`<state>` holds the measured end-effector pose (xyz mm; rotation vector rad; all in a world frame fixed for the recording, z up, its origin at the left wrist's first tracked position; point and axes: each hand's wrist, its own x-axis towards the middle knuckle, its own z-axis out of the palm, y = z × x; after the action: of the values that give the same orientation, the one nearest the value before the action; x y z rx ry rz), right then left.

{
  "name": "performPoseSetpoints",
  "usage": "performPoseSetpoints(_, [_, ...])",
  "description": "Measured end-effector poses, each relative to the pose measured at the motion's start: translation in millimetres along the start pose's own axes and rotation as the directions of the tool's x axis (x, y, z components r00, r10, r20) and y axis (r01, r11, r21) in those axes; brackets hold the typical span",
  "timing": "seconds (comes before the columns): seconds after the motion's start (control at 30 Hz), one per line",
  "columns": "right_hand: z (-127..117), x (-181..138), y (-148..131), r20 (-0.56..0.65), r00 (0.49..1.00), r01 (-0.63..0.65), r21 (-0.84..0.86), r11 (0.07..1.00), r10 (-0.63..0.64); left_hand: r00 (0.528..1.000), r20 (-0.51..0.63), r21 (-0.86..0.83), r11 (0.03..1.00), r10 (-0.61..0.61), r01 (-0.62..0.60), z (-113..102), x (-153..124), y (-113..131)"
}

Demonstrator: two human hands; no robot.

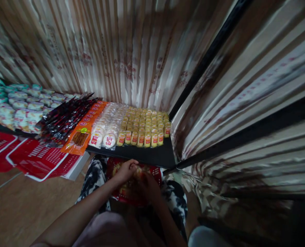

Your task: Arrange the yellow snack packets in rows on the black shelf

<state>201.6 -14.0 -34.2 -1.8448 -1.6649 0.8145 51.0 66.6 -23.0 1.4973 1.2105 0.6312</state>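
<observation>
Individually wrapped snacks (pixel 110 120) line a flat black shelf (pixel 152 156) in what looks like a small shop or stockroom: ranks of small yellow packets (pixel 145 128), clear-wrapped round white packs (pixel 109 140), a flat orange plastic pouch (pixel 79 137). Pleated cream-and-brown sheeting (pixel 121 51) with reddish printing hangs behind, and red printed packages (pixel 40 157) edged in white sit below, over a tan tiled floor (pixel 36 209).

Trousers (pixel 95 181) are mottled black-and-white, top (pixel 107 228) muted pink

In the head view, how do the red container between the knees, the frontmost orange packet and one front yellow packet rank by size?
1. Red container, partly covered
2. Frontmost orange packet
3. Front yellow packet
</observation>
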Motion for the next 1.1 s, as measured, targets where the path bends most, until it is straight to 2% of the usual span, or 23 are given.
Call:
performPoseSetpoints(0.1, [-7.8, -3.4, -6.6, -0.118, 0.992, -0.037, -0.033, 0.999, 0.033, 1.0, -0.007, -0.108, 0.994, 0.007, -0.008, 4.1, -4.5, 24.5])
performPoseSetpoints(0.17, [-12.1, -3.8, -10.4, -0.18, 0.983, -0.038, -0.055, 0.998, 0.027, 0.999, -0.002, -0.122, 0.992, 0.041, -0.041, 7.3, -7.4, 38.7])
performPoseSetpoints(0.3, [-21.0, -1.8, -17.0, -0.242, 0.97, -0.051, -0.138, 0.989, 0.017, 0.989, -0.038, 0.035, 0.99, 0.141, -0.139, 13.6, -6.6, 56.9])
performPoseSetpoints(0.4, [-29.6, 0.8, -21.0, -0.314, 0.948, -0.031, -0.233, 0.972, -0.045, 0.98, -0.065, 0.12, 0.976, 0.19, -0.181, 17.3, 1.9, 66.2])
performPoseSetpoints(0.57, [-46.8, 13.3, -23.0, -0.464, 0.875, -0.012, -0.301, 0.953, -0.136, 0.953, -0.022, 0.181, 0.939, 0.302, -0.294, 20.8, 22.5, 91.9])
performPoseSetpoints(0.77, [-60.4, 43.4, -21.0, -0.574, 0.818, -0.064, -0.136, 0.989, -0.026, 0.93, 0.041, 0.293, 0.885, 0.366, -0.362, 28.0, 52.9, 134.8])
performPoseSetpoints(0.83, [-63.1, 54.0, -18.3, -0.61, 0.792, -0.064, -0.132, 0.989, -0.03, 0.915, 0.056, 0.31, 0.865, 0.399, -0.396, 32.9, 65.2, 144.5])
performPoseSetpoints(0.97, [-67.9, 73.6, -9.0, -0.674, 0.735, -0.03, -0.151, 0.988, -0.081, 0.889, 0.066, 0.326, 0.832, 0.454, -0.449, 47.1, 92.1, 154.8])
performPoseSetpoints(1.1, [-74.3, 91.2, 1.7, -0.71, 0.702, -0.038, -0.105, 0.994, -0.048, 0.863, 0.091, 0.339, 0.799, 0.497, -0.496, 65.5, 119.4, 158.0])
